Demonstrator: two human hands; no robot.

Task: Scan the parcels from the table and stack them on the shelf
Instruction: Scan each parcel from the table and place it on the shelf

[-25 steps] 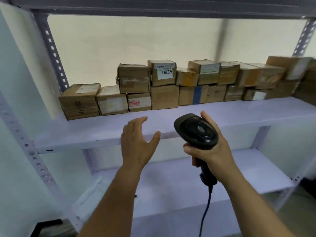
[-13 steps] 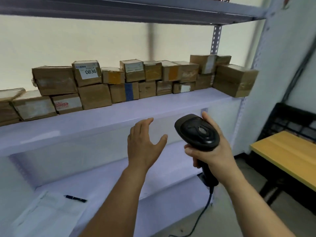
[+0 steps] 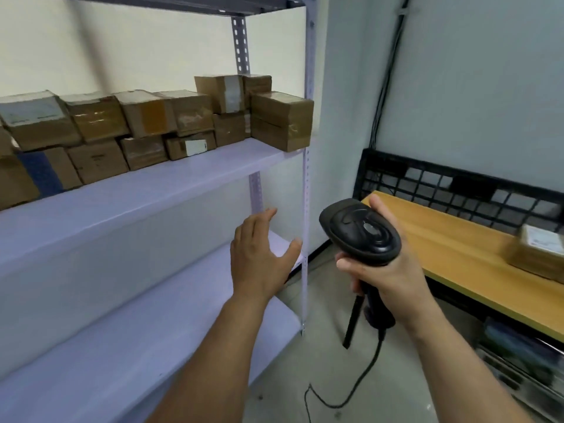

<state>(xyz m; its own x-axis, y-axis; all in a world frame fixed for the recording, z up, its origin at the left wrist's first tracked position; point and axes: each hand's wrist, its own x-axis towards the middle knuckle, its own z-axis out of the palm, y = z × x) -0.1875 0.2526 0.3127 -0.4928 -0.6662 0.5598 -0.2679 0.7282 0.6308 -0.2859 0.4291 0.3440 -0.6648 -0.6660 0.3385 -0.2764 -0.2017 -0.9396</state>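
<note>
Pale shelf (image 3: 158,184) at frame left, stacked parcels (image 3: 146,129) along back. One parcel (image 3: 538,254) on wooden table (image 3: 451,248), right edge. Scanner (image 3: 361,236) gripped by right hand (image 3: 384,276); left hand (image 3: 259,257) spread flat, nothing held.

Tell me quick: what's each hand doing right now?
Left hand: open, fingers spread, holding nothing.
Right hand: gripping the handle of the black barcode scanner.
</note>
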